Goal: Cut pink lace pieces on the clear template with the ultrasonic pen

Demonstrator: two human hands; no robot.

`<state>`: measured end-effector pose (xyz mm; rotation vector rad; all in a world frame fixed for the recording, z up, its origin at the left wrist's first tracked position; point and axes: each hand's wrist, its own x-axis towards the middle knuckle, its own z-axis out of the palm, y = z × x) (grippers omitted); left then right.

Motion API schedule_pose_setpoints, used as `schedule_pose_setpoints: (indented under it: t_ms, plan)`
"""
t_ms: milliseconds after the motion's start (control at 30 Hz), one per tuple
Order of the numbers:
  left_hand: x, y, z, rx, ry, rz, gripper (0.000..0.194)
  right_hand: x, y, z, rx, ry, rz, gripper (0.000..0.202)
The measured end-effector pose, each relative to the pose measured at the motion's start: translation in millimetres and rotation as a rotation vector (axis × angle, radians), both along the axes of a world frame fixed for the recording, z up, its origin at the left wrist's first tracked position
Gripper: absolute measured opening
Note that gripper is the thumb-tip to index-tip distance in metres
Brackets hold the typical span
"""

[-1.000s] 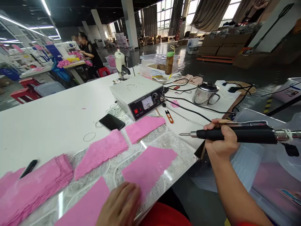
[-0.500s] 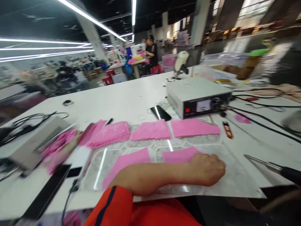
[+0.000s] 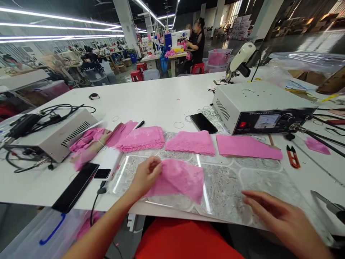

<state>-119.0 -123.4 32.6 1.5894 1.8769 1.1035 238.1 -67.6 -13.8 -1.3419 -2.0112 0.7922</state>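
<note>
My left hand [image 3: 147,176] pinches the upper left corner of a pink lace piece [image 3: 183,176] that lies over the clear patterned mat [image 3: 223,187]. Part of another pink layer shows beneath its left side. To the right, my right hand [image 3: 272,208] is open above the mat with nothing in it, its fingers pointing left. Behind them, along the mat's far edge, are a stack of scalloped pink pieces [image 3: 145,138], a middle pink pile [image 3: 190,142] and a long pink piece [image 3: 248,146].
A control box [image 3: 269,104] stands at the back right, near a black phone [image 3: 203,123]. Orange snips [image 3: 293,157] and a metal-tipped tool [image 3: 327,203] lie right. Another box [image 3: 64,133], a power bank [image 3: 111,163] and a dark slab [image 3: 75,187] are left.
My left hand has moved left from across the mat and now grips pink lace. My right hand has come into view over the mat. The camera view has shifted.
</note>
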Motion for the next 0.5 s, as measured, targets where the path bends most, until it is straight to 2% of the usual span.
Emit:
schedule_pose_setpoints:
  t_ms: [67,133,233,367,500]
  plan:
    - [-9.8,-25.3,-12.2,0.017,-0.026,0.090,0.019,-41.7,18.5,13.7,-0.088,-0.012,0.101,0.027]
    - [-13.4,-44.0,-23.1,0.030,-0.043,0.155,0.020,-80.9,34.0,23.5,-0.071,-0.071,0.197,0.027]
    - [-13.8,-60.1,-35.0,0.048,-0.036,0.213,0.019,-123.1,46.1,25.7,-0.023,-0.179,0.323,0.025]
    - [-14.1,-70.1,-45.8,0.162,0.158,0.206,0.012,-146.7,47.1,15.2,0.048,-0.305,0.342,0.013]
    - [-15.9,-79.1,-56.1,0.304,0.312,0.157,0.009,-154.5,48.0,14.1,0.059,-0.323,0.360,0.014]
